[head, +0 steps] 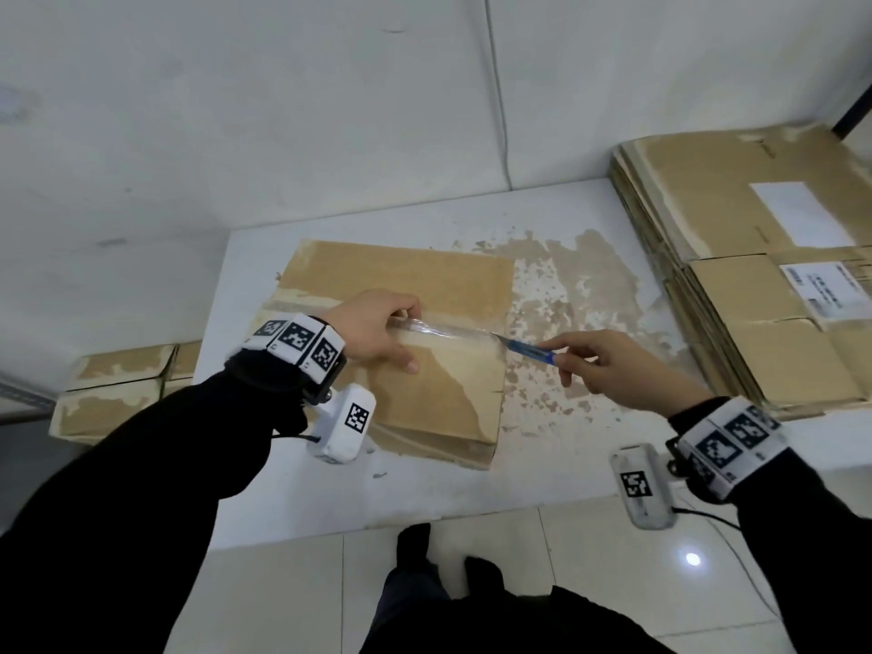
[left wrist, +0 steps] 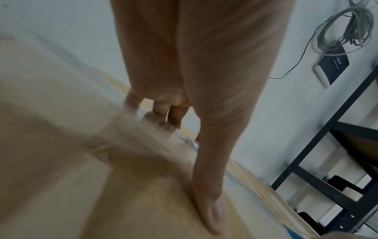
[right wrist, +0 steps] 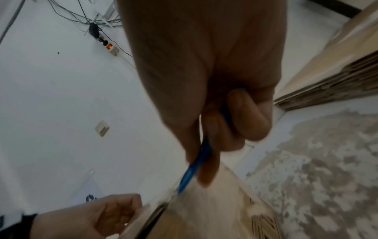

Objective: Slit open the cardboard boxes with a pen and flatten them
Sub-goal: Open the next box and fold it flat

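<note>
Cardboard fills the middle of our view: 1 cardboard box (head: 415, 332) sits on the white table (head: 472, 483), its top seam running left to right under a band of clear tape (head: 448, 329). We see the left hand (head: 373, 330) on the box at the left end of that seam, fingers curled and pinching a lifted strip of the tape, while the thumb lies straight along the cardboard; the left wrist view shows that thumb (left wrist: 210, 202) flat on the box surface, though the rest of that view is blurred. We see the right hand (head: 608, 365) off the box's right edge, above the table, its thumb and fingers closed round a blue pen (head: 526, 349). The pen points left, and its tip meets the right end of the tape at the box's edge. In the right wrist view the pen (right wrist: 196, 165) runs down from the curled fingers toward the box corner, with the left hand (right wrist: 98, 215) beyond it. Brown scraps of torn paper are stuck to the table just right of the box. A stack of flattened boxes (head: 755, 276) lies on the table's right side, well apart from the box. 1 more pile of cardboard (head: 122, 389) sits lower down, past the table's left edge.
</note>
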Motion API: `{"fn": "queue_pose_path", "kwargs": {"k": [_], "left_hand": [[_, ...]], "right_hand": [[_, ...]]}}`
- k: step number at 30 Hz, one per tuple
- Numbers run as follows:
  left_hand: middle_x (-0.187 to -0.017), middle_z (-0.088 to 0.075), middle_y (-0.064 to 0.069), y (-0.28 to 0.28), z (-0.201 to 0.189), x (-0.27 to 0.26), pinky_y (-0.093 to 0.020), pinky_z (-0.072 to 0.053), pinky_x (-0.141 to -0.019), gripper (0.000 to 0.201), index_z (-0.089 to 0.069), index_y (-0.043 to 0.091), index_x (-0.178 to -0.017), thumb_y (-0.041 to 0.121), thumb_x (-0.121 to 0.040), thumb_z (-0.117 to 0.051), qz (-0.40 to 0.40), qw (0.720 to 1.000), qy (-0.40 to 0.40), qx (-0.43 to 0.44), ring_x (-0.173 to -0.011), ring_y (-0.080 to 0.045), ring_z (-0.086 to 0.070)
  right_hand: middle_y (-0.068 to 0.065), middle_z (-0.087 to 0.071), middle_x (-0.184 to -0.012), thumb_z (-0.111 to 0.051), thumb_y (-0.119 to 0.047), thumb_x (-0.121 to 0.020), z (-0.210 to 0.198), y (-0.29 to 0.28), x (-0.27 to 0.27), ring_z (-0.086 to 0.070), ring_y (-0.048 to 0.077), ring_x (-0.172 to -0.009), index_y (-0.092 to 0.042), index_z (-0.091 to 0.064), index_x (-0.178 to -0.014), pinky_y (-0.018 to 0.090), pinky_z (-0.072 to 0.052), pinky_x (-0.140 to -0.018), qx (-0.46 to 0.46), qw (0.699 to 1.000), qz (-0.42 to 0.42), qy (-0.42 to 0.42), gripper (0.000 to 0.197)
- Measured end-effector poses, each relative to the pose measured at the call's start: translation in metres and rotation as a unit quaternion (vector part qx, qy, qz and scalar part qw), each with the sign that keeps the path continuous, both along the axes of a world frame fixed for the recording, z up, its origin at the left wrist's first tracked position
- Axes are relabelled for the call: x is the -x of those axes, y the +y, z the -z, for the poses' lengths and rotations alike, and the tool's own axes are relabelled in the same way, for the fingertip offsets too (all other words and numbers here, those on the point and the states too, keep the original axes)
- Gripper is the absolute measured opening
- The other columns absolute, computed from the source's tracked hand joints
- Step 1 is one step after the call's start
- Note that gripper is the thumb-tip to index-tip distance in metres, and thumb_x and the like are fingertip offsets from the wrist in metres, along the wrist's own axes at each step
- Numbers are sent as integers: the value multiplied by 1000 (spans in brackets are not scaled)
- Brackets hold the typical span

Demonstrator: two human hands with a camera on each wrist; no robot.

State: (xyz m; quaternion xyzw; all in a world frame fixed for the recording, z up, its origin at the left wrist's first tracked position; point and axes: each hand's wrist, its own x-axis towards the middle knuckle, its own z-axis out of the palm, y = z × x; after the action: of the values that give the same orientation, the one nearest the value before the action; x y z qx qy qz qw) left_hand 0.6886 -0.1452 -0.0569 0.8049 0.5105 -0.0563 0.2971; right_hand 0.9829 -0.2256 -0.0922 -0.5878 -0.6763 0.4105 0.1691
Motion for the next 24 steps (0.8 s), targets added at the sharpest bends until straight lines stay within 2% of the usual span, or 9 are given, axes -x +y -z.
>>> {"fn": "queue_pose_path", "kwargs": {"k": [3,7,11,12,14,16,19,21,24], "left_hand": [[-84,-48,14,-2,0,-5,-24,-33,-63,44,-50,21,-91,28,-65,-86,12,1000,-10,-12,-86,-13,-46],[-88,-54,9,-1,0,-8,-27,-34,-67,45,-48,27,-88,28,-63,-86,21,999,-19,-17,-88,-16,-51],[-88,-54,9,1,-8,-4,-25,-35,-65,43,-50,26,-91,29,-66,-84,-7,998,-40,-39,-89,-17,-52],[-92,-53,8,2,-10,-5,-26,-35,-68,43,-51,25,-95,32,-67,-83,-2,998,-21,-60,-92,-17,-50],[-108,-48,3,0,-12,-10,-31,-37,-86,51,-53,23,-110,40,-70,-79,19,991,58,-118,-105,-19,-45],[-120,-45,-1,-7,-7,-19,-36,-36,-95,60,-48,19,-124,38,-74,-76,31,981,111,-155,-112,-22,-43],[-115,-53,-4,-18,2,-28,-32,-43,-87,35,-53,13,-116,26,-85,-65,26,988,111,-104,-103,-22,-51],[-104,-54,-3,-18,8,-31,-28,-40,-78,25,-59,11,-107,28,-88,-59,-7,992,110,-57,-95,-20,-52],[-79,-58,-7,-12,13,-43,-28,-36,-61,33,-66,6,-82,36,-91,-57,-154,987,31,23,-72,-20,-52]], "right_hand": [[-3,-59,-67,-47,-21,-98,-19,7,-20,-42,2,-42,-25,-60,-117,15,-36,-44,85,992,-89,-12,23],[-1,-59,-68,-46,-21,-99,-21,10,-16,-40,2,-41,-29,-62,-109,14,-33,-44,54,992,-106,-39,21],[-3,-58,-69,-47,-20,-98,-22,-13,-31,-39,11,-46,-29,-65,-109,21,-33,-44,183,961,-208,-2,23],[-1,-59,-70,-47,-20,-98,-26,-17,-40,-39,12,-47,-28,-64,-110,22,-33,-44,177,967,-186,6,22],[2,-62,-72,-48,-20,-96,-31,-19,-56,-41,10,-48,-30,-63,-109,21,-35,-44,117,989,-93,17,22],[4,-65,-75,-50,-20,-95,-32,-18,-61,-42,8,-48,-32,-63,-108,20,-35,-45,55,997,-13,45,22],[0,-66,-77,-56,-21,-93,-28,-14,-47,-41,3,-46,-34,-64,-106,15,-34,-45,-23,999,4,34,21],[-4,-65,-80,-58,-22,-92,-22,-11,-32,-42,3,-47,-36,-63,-105,15,-35,-47,-52,999,-5,-2,20],[-8,-62,-81,-58,-22,-92,-8,-9,-12,-46,4,-51,-33,-63,-108,10,-38,-50,-72,996,-19,-52,20]]}}
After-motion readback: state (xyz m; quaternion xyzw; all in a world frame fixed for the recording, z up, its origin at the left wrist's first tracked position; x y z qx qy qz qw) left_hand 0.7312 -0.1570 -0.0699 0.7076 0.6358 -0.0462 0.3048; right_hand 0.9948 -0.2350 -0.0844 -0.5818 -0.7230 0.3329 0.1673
